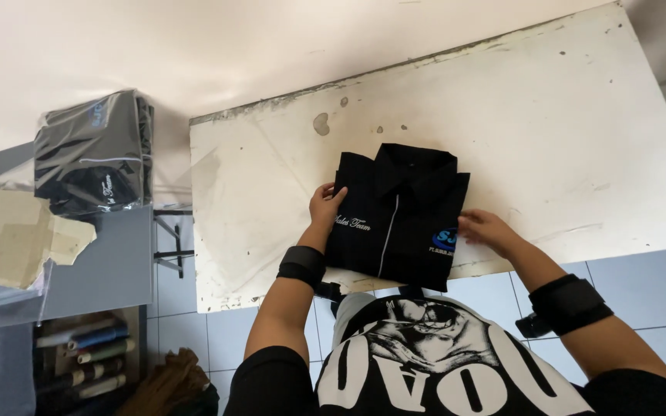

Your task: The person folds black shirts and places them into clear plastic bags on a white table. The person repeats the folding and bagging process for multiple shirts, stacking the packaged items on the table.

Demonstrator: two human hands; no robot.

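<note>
Black folded collared shirt lies flat on scuffed white table, near its front edge. Left hand grips the shirt's left edge, fingers curled on it. Right hand presses open fingers at right edge. Plastic-wrapped dark shirts stacked far left.

Both forearms are reaching up from the bottom of the frame, each wearing a black wrist band. The left hand is sitting left of centre, fingers curled. The right hand is lying right of centre, fingers pointing left, palm down.
</note>
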